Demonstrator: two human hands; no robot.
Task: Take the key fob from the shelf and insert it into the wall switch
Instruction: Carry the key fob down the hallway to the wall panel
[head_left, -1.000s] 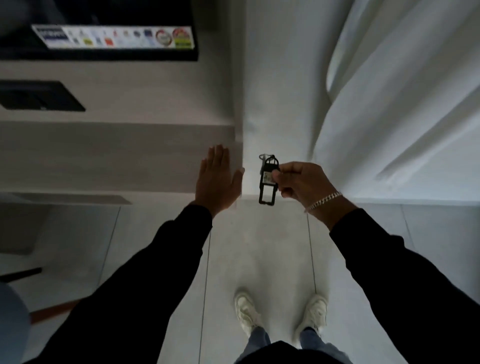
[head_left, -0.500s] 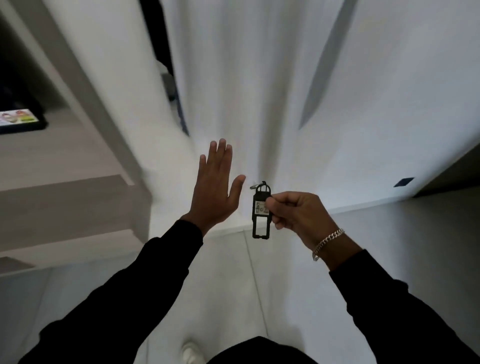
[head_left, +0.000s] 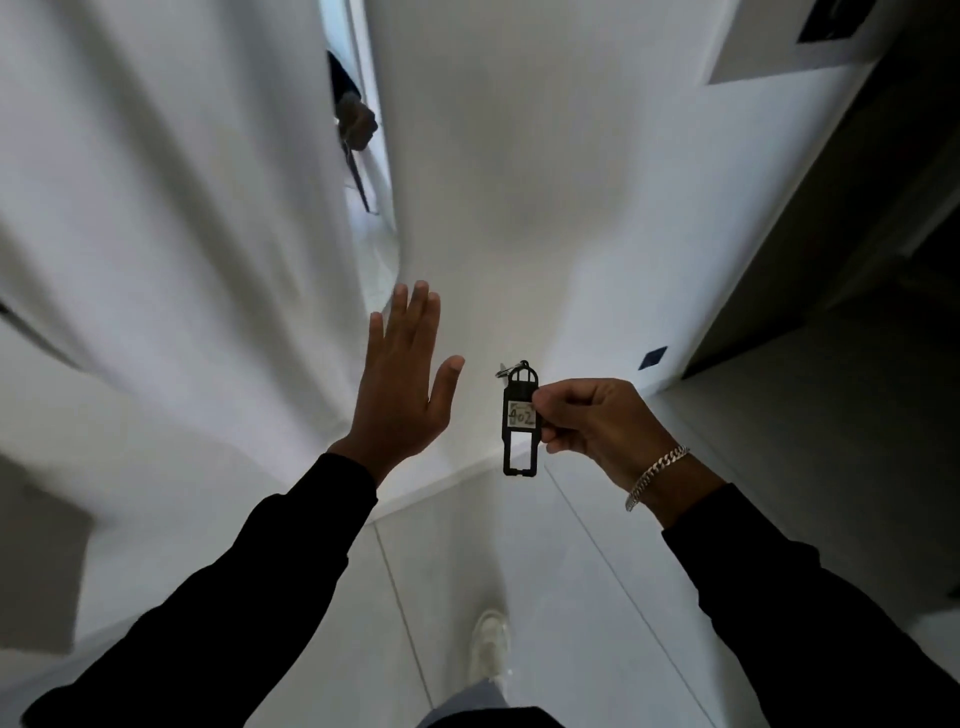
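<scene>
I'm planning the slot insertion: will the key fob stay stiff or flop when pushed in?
Probably stiff: the key fob hangs straight from a side pinch by the right hand. Likely light, since fingertips alone carry it. Its open-frame lower end might flex slightly.

White curtain (head_left: 171, 218), tiled floor (head_left: 571, 597), shoe (head_left: 488, 647)

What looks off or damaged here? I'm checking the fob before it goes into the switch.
Nothing stands out. The key fob hangs upright and intact, pinched in the right hand; the left hand is open and empty.
</scene>
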